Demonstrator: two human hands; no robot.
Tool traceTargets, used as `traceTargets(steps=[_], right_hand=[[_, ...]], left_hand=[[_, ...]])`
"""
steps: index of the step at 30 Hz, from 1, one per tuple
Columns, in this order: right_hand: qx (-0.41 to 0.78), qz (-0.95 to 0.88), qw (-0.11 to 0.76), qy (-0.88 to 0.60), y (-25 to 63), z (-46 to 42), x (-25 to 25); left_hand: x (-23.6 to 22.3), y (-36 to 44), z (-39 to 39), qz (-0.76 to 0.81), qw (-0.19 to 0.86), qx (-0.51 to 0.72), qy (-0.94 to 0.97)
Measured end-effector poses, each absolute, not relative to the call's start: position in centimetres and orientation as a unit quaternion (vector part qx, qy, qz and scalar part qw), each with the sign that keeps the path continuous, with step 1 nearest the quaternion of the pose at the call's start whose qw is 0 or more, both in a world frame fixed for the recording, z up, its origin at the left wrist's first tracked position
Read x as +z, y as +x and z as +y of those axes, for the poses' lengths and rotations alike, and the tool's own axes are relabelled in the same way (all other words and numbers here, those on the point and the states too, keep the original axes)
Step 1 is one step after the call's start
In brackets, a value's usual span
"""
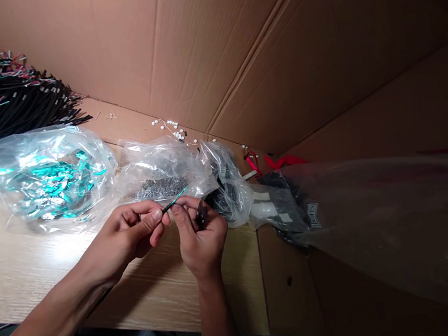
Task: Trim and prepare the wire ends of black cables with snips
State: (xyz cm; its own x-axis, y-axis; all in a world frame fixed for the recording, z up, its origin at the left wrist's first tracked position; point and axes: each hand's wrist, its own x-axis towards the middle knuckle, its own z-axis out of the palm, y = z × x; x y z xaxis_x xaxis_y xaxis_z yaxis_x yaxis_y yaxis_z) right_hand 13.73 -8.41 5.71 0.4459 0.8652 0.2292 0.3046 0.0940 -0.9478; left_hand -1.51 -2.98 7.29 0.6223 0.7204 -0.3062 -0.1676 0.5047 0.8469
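A thin black cable [167, 207] is pinched between the thumb and fingers of my left hand [132, 228]. From its end a narrow teal foil strip [179, 195] sticks out to the upper right. My right hand [200, 232] is closed, with its thumb close to the foil-covered end; I cannot tell whether it touches it. A small dark tool [202, 215] sits in the curl of the right fingers, mostly hidden, so its kind does not show. Behind both hands lies a clear bag with fine silvery bits [162, 188].
A clear bag of teal foil scraps [59, 183] is at left, below a pile of black cables [2, 102] with coloured wire ends. Small white pieces [178, 135] lie along the cardboard wall [208, 53]. Another bag [227, 190] and a large plastic bag [380, 212] are at right.
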Motion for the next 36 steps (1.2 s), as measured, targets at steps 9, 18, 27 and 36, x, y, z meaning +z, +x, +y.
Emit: traceTargets(steps=[9, 18, 27, 36], right_hand=[[0.314, -0.392, 0.613, -0.61, 15.3, -8.3, 6.4], [0.305, -0.402, 0.583, -0.637, 14.8, -7.9, 8.7], [0.29, -0.427, 0.57, -0.639, 14.4, -7.5, 9.0], [0.177, -0.506, 0.548, -0.643, 14.6, -6.8, 8.7]], left_hand=[[7.4, -1.8, -3.8, 0.397, 0.501, 0.357, 0.681], [5.8, -1.5, -4.6, 0.371, 0.293, 0.401, 0.785], [4.3, -1.3, -4.5, 0.37, 0.184, 0.408, 0.814], [1.9, -1.8, -3.9, 0.244, -0.021, 0.413, 0.877]])
